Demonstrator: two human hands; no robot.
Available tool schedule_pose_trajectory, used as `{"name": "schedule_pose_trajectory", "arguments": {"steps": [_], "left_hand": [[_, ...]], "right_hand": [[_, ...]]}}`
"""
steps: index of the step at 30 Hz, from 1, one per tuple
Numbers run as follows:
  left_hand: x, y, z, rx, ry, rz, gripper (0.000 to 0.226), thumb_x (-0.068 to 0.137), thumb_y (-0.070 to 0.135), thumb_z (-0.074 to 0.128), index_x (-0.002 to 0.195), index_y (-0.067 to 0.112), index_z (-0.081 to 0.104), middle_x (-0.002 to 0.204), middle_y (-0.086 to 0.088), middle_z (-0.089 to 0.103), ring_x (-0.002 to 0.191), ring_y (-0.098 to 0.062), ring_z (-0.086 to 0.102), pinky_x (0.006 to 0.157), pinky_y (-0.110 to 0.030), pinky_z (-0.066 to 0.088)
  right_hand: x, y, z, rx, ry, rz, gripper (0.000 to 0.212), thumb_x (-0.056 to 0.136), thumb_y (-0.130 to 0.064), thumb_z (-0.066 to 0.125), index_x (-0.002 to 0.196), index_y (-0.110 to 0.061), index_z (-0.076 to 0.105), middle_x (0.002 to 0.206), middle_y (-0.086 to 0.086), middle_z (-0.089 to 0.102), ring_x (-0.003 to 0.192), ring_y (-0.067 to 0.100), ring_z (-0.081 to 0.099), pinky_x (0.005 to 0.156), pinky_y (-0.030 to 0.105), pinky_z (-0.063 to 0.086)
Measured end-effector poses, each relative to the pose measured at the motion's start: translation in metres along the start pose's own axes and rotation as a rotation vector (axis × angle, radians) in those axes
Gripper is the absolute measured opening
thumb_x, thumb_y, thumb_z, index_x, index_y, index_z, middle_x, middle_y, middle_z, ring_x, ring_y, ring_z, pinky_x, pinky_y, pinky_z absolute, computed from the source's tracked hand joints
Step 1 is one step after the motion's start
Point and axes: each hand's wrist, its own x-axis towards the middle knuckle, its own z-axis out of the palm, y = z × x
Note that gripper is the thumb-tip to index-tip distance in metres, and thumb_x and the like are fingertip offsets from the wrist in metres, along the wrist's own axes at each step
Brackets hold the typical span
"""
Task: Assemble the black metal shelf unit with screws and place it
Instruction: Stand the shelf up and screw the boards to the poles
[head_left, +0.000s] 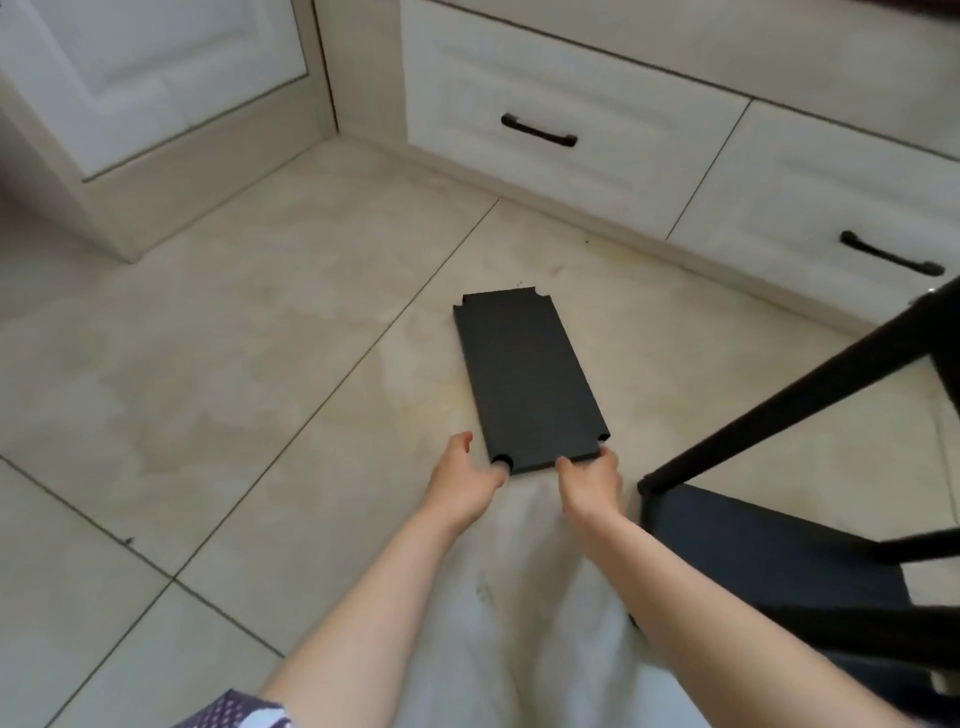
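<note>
One loose black shelf panel (527, 375) lies flat on the floor, with four notched corners, one at each. One partly built black frame (810, 519) stands at right; of it, one lower shelf and at least three bars show, the rest cut off by the picture edge. Two hands: left hand (462, 480), right hand (592, 480). Two white drawers, each with one dark handle (538, 130), (891, 253). One cabinet door (150, 67) at upper left.
</note>
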Motion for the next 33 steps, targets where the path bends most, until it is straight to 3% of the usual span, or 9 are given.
{"name": "schedule_pose_trajectory", "arguments": {"steps": [3,10,13,15,19,24,27,29,33], "left_hand": [[0.004,-0.002,0.006,-0.051,-0.039,-0.025,0.079,0.093,0.018,0.065,0.158,0.018,0.021,0.162,-0.001,0.030,0.138,-0.030,0.046,0.113,-0.045,0.041],[0.014,0.004,0.016,-0.166,-0.104,0.019,0.069,0.090,0.006,0.066,0.151,0.018,0.036,0.146,0.001,0.052,0.121,-0.014,0.057,0.098,-0.027,0.048],[0.014,0.004,0.018,-0.253,-0.008,0.017,0.059,0.089,0.003,0.063,0.141,0.022,0.042,0.123,0.012,0.059,0.099,-0.001,0.057,0.078,-0.016,0.043],[0.015,0.004,0.018,-0.305,0.063,-0.014,0.064,0.089,0.001,0.061,0.147,0.016,0.038,0.110,0.013,0.056,0.099,-0.007,0.054,0.082,-0.020,0.039],[0.017,0.005,0.014,-0.357,0.161,-0.081,0.061,0.091,0.004,0.059,0.147,0.013,0.037,0.133,-0.004,0.057,0.111,-0.020,0.057,0.091,-0.029,0.043],[0.021,0.004,0.005,-0.508,0.230,-0.152,0.046,0.094,0.010,0.057,0.137,0.019,0.042,0.119,-0.002,0.059,0.093,-0.023,0.060,0.082,-0.035,0.045],[0.022,0.003,0.000,-0.590,0.234,-0.168,0.044,0.093,0.009,0.061,0.134,0.015,0.045,0.118,-0.007,0.060,0.086,-0.020,0.062,0.095,-0.040,0.053],[0.022,0.003,-0.004,-0.643,0.221,-0.186,0.044,0.094,0.012,0.064,0.135,0.013,0.048,0.119,-0.011,0.059,0.085,-0.020,0.063,0.100,-0.043,0.052],[0.017,0.003,-0.013,-0.709,0.198,-0.208,0.042,0.095,0.015,0.066,0.134,0.006,0.052,0.118,-0.013,0.062,0.084,-0.023,0.063,0.083,-0.035,0.056]], "right_hand": [[0.006,-0.002,0.002,0.016,0.014,0.020,0.068,0.097,-0.023,0.055,0.154,-0.016,0.018,0.153,0.015,0.029,0.132,0.040,0.041,0.108,0.049,0.039],[0.011,-0.001,-0.001,-0.024,0.016,0.044,0.053,0.095,-0.023,0.058,0.142,-0.014,0.034,0.144,0.015,0.033,0.114,0.037,0.052,0.099,0.044,0.046],[0.007,0.002,0.001,0.012,0.011,0.074,0.048,0.094,-0.022,0.061,0.133,-0.010,0.036,0.139,0.017,0.038,0.099,0.034,0.054,0.088,0.039,0.046],[0.004,0.003,0.004,0.115,0.002,0.122,0.045,0.092,-0.022,0.063,0.125,-0.012,0.035,0.136,0.019,0.041,0.100,0.037,0.058,0.091,0.042,0.049],[-0.002,0.004,0.010,0.344,-0.018,0.169,0.045,0.090,-0.018,0.066,0.115,-0.018,0.028,0.130,0.018,0.050,0.108,0.037,0.061,0.098,0.048,0.050],[-0.013,0.003,0.012,0.652,0.000,0.242,0.051,0.089,-0.003,0.067,0.118,-0.021,0.028,0.129,0.016,0.049,0.101,0.036,0.066,0.063,0.031,0.056],[-0.022,-0.001,0.009,0.775,-0.031,0.298,0.057,0.088,-0.002,0.068,0.129,-0.018,0.031,0.123,0.015,0.054,0.086,0.028,0.068,0.064,0.032,0.057],[-0.028,-0.003,0.007,0.794,-0.083,0.312,0.045,0.090,-0.001,0.067,0.129,-0.004,0.045,0.120,0.017,0.061,0.089,0.027,0.068,0.062,0.032,0.057],[-0.038,-0.006,0.001,0.776,-0.173,0.309,0.026,0.093,0.000,0.062,0.118,-0.004,0.057,0.119,0.017,0.064,0.098,0.031,0.067,0.069,0.037,0.058]]}}
